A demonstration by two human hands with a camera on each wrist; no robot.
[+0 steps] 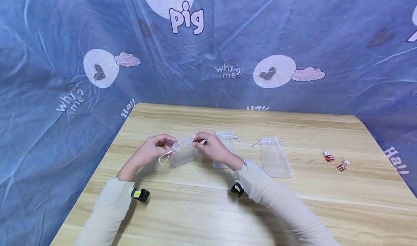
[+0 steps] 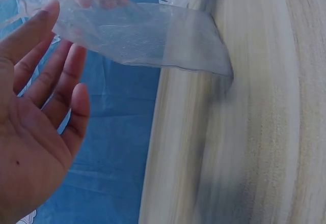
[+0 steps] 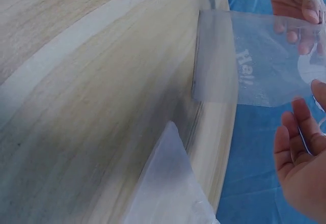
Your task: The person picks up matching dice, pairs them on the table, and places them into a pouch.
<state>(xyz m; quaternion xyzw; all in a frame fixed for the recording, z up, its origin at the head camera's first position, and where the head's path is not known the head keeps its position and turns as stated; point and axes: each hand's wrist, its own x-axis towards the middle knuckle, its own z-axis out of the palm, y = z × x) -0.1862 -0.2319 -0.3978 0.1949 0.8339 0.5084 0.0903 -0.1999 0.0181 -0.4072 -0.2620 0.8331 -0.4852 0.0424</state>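
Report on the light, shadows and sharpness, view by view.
Head view: brightest of the three, pale sheen on the near tabletop, soft shadow beside the left sleeve; left wrist view: dimmer, dark shadow on the wood near the held bag's bottom edge; right wrist view: also dim, blurry-edged shadow by the foreground bag's corner.

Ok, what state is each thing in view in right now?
Held sheer white mesh drawstring bag: gripped near its top; mouth open or not, unclear.
Middle white mesh bag: lying on the wood-grain table, partly hidden.
Rightmost white mesh bag: lying flat, cords out both sides.
Two red cubic dice: loose on the table.
Two white cubic dice: each beside a red one.
Left hand: holding the first bag's top.
Right hand: pinching it too.
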